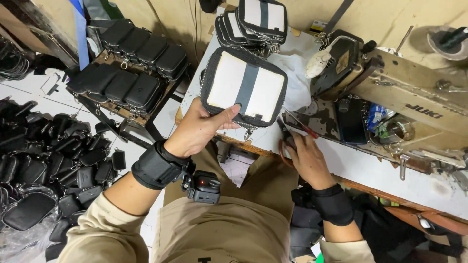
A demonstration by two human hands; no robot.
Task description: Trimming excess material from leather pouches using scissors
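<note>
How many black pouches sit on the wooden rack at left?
8: four in the back row and four in the front row of the wooden rack; more may be hidden underneath.

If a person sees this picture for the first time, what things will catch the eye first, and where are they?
In the centre, the left hand holds up a square zippered pouch, white with a dark stripe. Beside it, the right hand rests at the table edge on red-handled scissors, in front of a beige sewing machine. At far left, black pouches lie heaped on the floor.
</note>
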